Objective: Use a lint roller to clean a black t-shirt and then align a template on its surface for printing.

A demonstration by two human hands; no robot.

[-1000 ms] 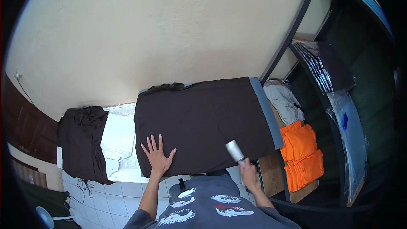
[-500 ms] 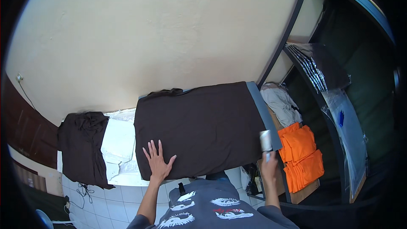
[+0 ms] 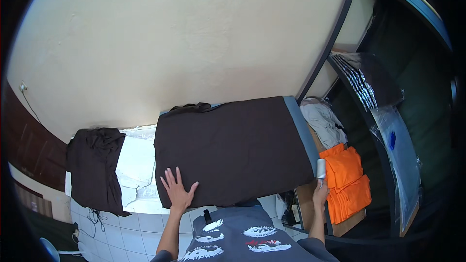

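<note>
A dark brown cloth garment (image 3: 233, 145) lies spread flat over a blue-grey board (image 3: 302, 128), whose right edge shows beyond the fabric. My left hand (image 3: 179, 195) rests with fingers spread on its near left part. A white lint roller (image 3: 321, 169) is held upright by its handle in my right hand (image 3: 320, 195), just past the near right corner of the cloth. The fingers wrap round that handle. Whether the roller touches the board's edge, I cannot tell.
Folded orange clothes (image 3: 345, 179) and a grey cloth (image 3: 324, 121) lie on the shelf at right. Clear plastic bags (image 3: 395, 140) hang over a dark frame farther right. Another dark garment (image 3: 94, 170) lies at left, beside white sheets (image 3: 135, 160). A wall runs behind.
My right hand has moved right and a little nearer with the lint roller, off the cloth's right edge. The fabric there lies flatter. My left hand has shifted slightly left and nearer.
</note>
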